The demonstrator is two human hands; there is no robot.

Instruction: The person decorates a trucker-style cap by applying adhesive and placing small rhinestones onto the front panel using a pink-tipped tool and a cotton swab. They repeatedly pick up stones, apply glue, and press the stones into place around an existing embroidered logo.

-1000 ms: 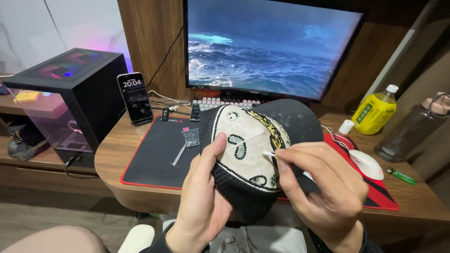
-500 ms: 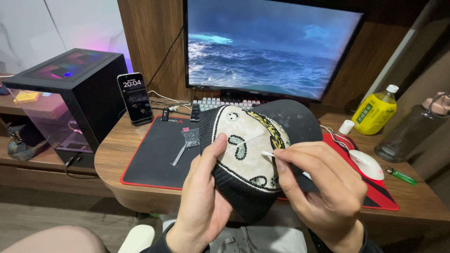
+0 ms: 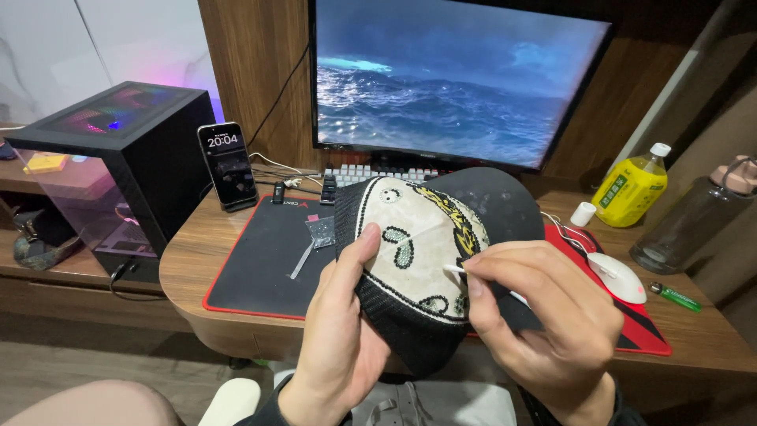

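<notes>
Cap is gripped by left hand over the desk's front edge; a thin white stick is pinched in right hand fingers, tip on cap.

Left hand is raised palm up, thumb pressed forward, fingers curled out of sight in a closed grip. Right hand is beside it, thumb and forefinger pinched, other fingers bent.

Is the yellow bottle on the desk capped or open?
Open: the yellow bottle stands upright with a bare neck, and a small white cap sits beside it.
</notes>
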